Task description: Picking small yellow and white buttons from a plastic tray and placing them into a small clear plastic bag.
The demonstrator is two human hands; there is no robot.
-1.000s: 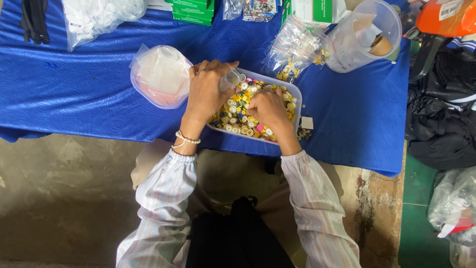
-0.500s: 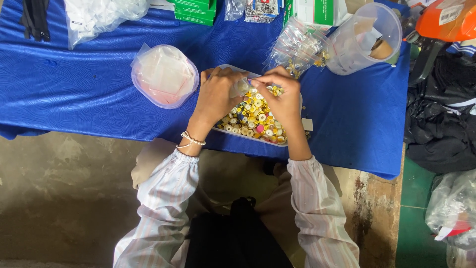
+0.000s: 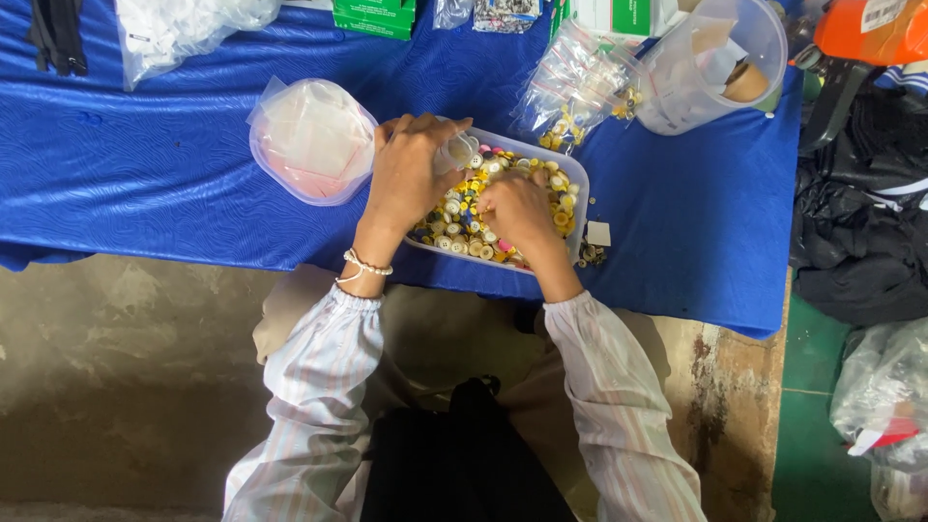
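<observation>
Far on the left I see a white plastic bag (image 3: 184,24) lying on the blue cloth (image 3: 145,184). Next comes a round clear tub (image 3: 309,143) with little see-through bags inside it. Just beside it is my left hand (image 3: 411,174) — its fingers are curled around a small clear bag (image 3: 456,152), holding it up over the tray's left end. There is a bead bracelet (image 3: 362,266) on that wrist. Then comes the clear tray (image 3: 577,198), sitting near the front edge of the cloth and full of buttons (image 3: 459,217), mostly yellow and white with a few pink ones. My right hand (image 3: 517,213) is down in the buttons, fingers bent, but I cannot tell what it pinches. A few loose buttons (image 3: 592,254) lie right of the tray. Behind it are more small bags (image 3: 575,82), and then a big clear jug (image 3: 715,63) — tipped on its side.
</observation>
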